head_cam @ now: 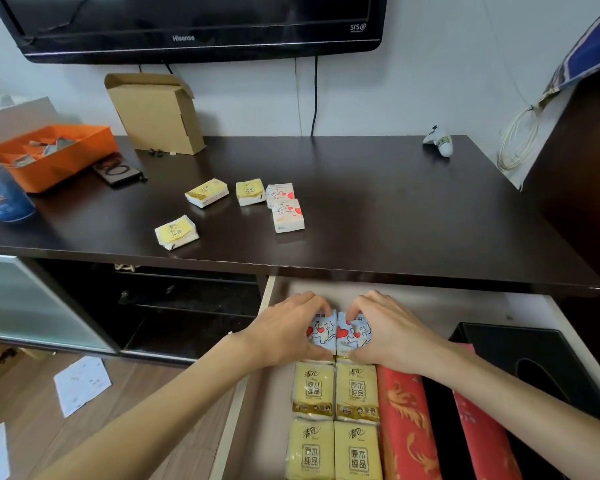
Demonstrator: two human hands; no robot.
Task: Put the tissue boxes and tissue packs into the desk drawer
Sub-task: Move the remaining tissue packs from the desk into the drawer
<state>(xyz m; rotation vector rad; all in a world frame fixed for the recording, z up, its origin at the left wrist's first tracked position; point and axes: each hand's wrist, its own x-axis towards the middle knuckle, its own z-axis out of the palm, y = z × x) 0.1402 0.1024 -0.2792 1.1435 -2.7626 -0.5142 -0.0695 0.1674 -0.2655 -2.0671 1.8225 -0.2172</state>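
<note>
Both hands (284, 332) (385, 332) around two heart-print tissue packs (340, 332) in the drawer (430, 299)

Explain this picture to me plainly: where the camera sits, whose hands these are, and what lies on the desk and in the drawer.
There is no machine here. The single picture comes from a camera worn on a person's head, looking forward and down.

The left hand and right hand each press a blue heart-print tissue pack into the open drawer, side by side. Nearer the person lie four yellow packs in two rows, then red tissue boxes and a black box.

On the dark desk five small packs wait: three yellow, two white with hearts. An orange tray, a cardboard box and a game controller also sit there.
</note>
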